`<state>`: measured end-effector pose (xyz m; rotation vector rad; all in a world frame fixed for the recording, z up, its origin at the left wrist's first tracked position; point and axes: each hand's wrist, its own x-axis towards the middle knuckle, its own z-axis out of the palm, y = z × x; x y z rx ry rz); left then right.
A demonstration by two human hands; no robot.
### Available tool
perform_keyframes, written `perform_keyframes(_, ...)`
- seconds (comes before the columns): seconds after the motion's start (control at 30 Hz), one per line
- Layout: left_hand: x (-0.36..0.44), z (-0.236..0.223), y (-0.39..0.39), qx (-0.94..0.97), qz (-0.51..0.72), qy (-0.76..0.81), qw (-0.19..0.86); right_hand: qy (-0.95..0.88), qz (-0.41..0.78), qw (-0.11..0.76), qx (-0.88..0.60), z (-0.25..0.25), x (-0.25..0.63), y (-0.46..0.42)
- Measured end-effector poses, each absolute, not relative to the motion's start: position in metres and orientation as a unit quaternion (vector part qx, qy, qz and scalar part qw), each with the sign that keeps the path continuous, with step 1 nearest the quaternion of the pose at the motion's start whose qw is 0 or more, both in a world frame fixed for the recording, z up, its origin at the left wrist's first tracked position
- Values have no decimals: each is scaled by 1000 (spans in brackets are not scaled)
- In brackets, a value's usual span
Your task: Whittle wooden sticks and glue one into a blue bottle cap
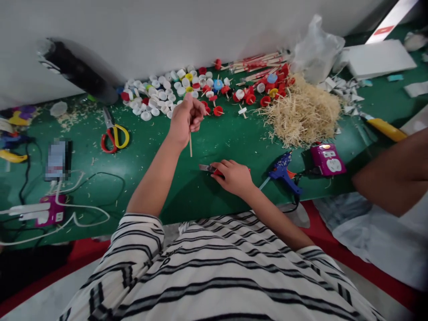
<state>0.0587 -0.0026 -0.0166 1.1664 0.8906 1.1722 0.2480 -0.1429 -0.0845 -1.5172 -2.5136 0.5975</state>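
Observation:
My left hand point(186, 119) is raised over the table in front of the bottle caps. Its fingers are closed on a thin wooden stick point(191, 146) that points down toward me. My right hand point(234, 178) rests low on the green table, its fingers wrapped round a red utility knife point(248, 170) with the blade pointing left. Beyond my left hand lies a spread of mostly white bottle caps point(160, 96). Several red caps point(247, 96) with sticks through them lie to the right of these.
Scissors point(113, 137), a phone point(57, 159) and a power strip point(53, 209) lie left. To the right are wood shavings point(301, 111), a blue glue gun point(284, 173), a purple power strip point(327, 159) and a yellow-handled knife point(384, 127). Another person's arm point(394, 174) reaches in at right.

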Motion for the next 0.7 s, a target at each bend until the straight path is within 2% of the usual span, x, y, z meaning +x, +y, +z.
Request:
perform_keyframes(0.23,37,-12,-22,431,553,360,615,-837,182,0,-516,-70,243,-138)
perform_keyframes(0.43,35,-13,-29,404,539,317,667,-823,169,-54,-539,-44,234,-132)
perform_keyframes(0.7,17,-17,-33,235,554,300,741,-822,182,-54,-537,-46,225,-136)
